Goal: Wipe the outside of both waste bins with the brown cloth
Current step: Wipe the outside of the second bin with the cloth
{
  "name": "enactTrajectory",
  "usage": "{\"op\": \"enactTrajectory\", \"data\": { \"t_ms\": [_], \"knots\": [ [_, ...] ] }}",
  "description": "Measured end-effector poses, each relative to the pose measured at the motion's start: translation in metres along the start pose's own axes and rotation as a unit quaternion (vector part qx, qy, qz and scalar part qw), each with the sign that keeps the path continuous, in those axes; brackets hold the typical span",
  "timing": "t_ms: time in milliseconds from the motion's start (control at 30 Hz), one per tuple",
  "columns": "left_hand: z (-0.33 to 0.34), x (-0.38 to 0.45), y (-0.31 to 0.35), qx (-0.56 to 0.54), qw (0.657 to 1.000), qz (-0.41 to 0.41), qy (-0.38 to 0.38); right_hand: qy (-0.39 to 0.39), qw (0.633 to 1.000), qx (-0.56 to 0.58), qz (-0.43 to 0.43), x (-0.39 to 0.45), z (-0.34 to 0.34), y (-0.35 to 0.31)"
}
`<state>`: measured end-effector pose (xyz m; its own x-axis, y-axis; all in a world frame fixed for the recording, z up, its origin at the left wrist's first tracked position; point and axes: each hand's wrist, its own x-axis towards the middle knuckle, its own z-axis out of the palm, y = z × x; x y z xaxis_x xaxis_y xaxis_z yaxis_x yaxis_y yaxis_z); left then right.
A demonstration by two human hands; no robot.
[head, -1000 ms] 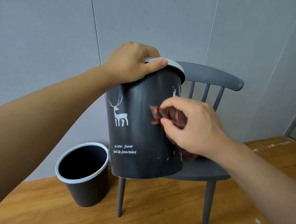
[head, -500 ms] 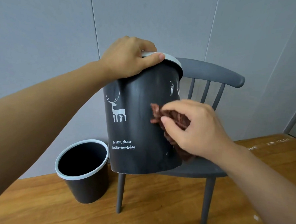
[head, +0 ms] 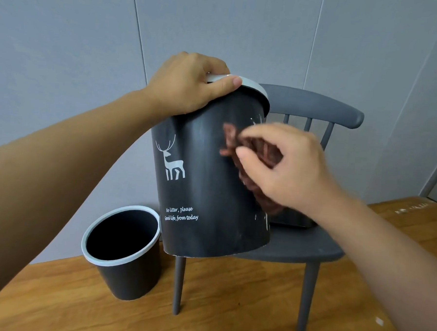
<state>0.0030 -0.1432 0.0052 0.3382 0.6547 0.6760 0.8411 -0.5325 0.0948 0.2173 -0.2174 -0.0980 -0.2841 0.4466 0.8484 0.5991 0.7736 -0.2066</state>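
Fingers of the left hand (head: 188,85) curl over the pale rim of the deer-printed bin (head: 206,180), holding it tilted at the front edge of the grey chair (head: 306,251); the right hand (head: 285,166) clutches the bunched brown cloth (head: 253,152) against the bin's dark side; the second bin (head: 125,251) stands upright on the wooden floor (head: 230,305), just left of the chair.

Left hand (head: 188,88) grips the deer bin (head: 211,190) rim; right hand (head: 285,169) presses brown cloth (head: 253,154) against it
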Motion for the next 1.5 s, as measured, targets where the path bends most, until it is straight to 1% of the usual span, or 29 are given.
{"op": "enactTrajectory", "data": {
  "t_ms": [67, 133, 200, 267, 367, 400, 433, 467, 500, 567, 600, 667, 733, 833, 967, 1033, 1067, 1133, 1233, 1300, 1367, 1400, 1433, 1500],
  "knots": [
    [0.001, 0.001, 0.0, -0.002, 1.0, 0.004, -0.001, 0.02, 0.999, -0.03, 0.018, 0.013, 0.012, 0.002],
    [0.001, 0.002, -0.002, -0.005, 1.0, 0.005, -0.001, 0.005, 0.999, -0.046, 0.006, 0.006, 0.021, -0.001],
    [0.002, 0.002, -0.007, -0.007, 1.0, 0.001, 0.001, -0.023, 0.998, -0.045, -0.026, -0.017, 0.023, -0.006],
    [0.002, 0.002, -0.011, -0.014, 1.0, -0.007, 0.0, -0.064, 0.996, -0.027, -0.063, -0.046, 0.021, -0.012],
    [0.002, 0.002, -0.012, -0.025, 1.0, -0.007, -0.003, -0.165, 0.981, -0.002, -0.099, -0.083, 0.014, -0.019],
    [0.002, 0.002, -0.011, -0.028, 1.0, -0.005, -0.004, -0.188, 0.977, 0.003, -0.102, -0.088, 0.01, -0.02],
    [0.001, 0.001, -0.01, -0.029, 1.0, -0.005, -0.004, -0.193, 0.976, 0.006, -0.1, -0.086, 0.006, -0.019],
    [0.001, 0.001, -0.009, -0.029, 1.0, -0.006, -0.004, -0.177, 0.98, 0.01, -0.091, -0.079, 0.002, -0.017],
    [0.001, 0.0, -0.008, -0.028, 1.0, -0.007, -0.003, -0.142, 0.987, 0.013, -0.075, -0.068, -0.002, -0.015],
    [0.0, 0.0, -0.006, -0.022, 1.0, -0.006, -0.001, -0.044, 0.998, 0.006, -0.036, -0.035, -0.005, -0.008],
    [0.0, -0.001, -0.006, -0.021, 1.0, -0.005, 0.001, -0.008, 1.0, 0.0, -0.017, -0.018, -0.004, -0.005],
    [0.0, -0.001, -0.004, -0.019, 1.0, -0.002, 0.003, 0.02, 1.0, -0.013, 0.016, 0.008, 0.003, 0.001],
    [0.0, 0.0, -0.004, -0.014, 1.0, -0.002, 0.003, 0.01, 0.999, -0.029, 0.025, 0.013, 0.014, 0.003],
    [0.001, 0.001, -0.008, -0.017, 1.0, -0.009, 0.002, -0.041, 0.999, -0.026, -0.008, -0.012, 0.02, -0.008],
    [0.001, 0.0, -0.014, -0.035, 0.999, -0.018, -0.003, -0.165, 0.983, 0.006, -0.076, -0.07, 0.012, -0.021],
    [0.001, -0.001, -0.015, -0.037, 0.999, -0.017, 0.0, -0.225, 0.971, 0.019, -0.082, -0.088, 0.006, -0.023],
    [0.001, -0.001, -0.014, -0.037, 0.999, -0.016, 0.0, -0.232, 0.97, 0.024, -0.075, -0.09, 0.002, -0.022],
    [0.001, -0.002, -0.013, -0.035, 0.999, -0.014, 0.0, -0.19, 0.98, 0.046, -0.036, -0.08, -0.004, -0.019],
    [-0.001, -0.003, -0.012, -0.028, 1.0, -0.012, 0.004, -0.052, 0.996, 0.062, 0.042, -0.045, -0.009, -0.012],
    [-0.001, -0.002, -0.01, -0.023, 1.0, -0.011, 0.003, 0.035, 0.995, 0.04, 0.081, -0.02, -0.006, -0.007],
    [0.0, -0.002, -0.008, -0.015, 1.0, -0.011, 0.003, 0.083, 0.989, -0.012, 0.119, 0.0, 0.003, -0.006],
    [0.0, -0.001, -0.008, -0.01, 1.0, -0.01, 0.004, 0.084, 0.986, -0.04, 0.135, 0.007, 0.009, -0.008],
    [0.0, -0.001, -0.008, -0.006, 1.0, -0.009, 0.006, 0.061, 0.986, -0.05, 0.148, 0.009, 0.015, -0.01],
    [0.0, -0.001, -0.011, -0.005, 1.0, -0.008, 0.009, -0.037, 0.985, -0.012, 0.168, 0.003, 0.02, -0.014]
  ]
}}
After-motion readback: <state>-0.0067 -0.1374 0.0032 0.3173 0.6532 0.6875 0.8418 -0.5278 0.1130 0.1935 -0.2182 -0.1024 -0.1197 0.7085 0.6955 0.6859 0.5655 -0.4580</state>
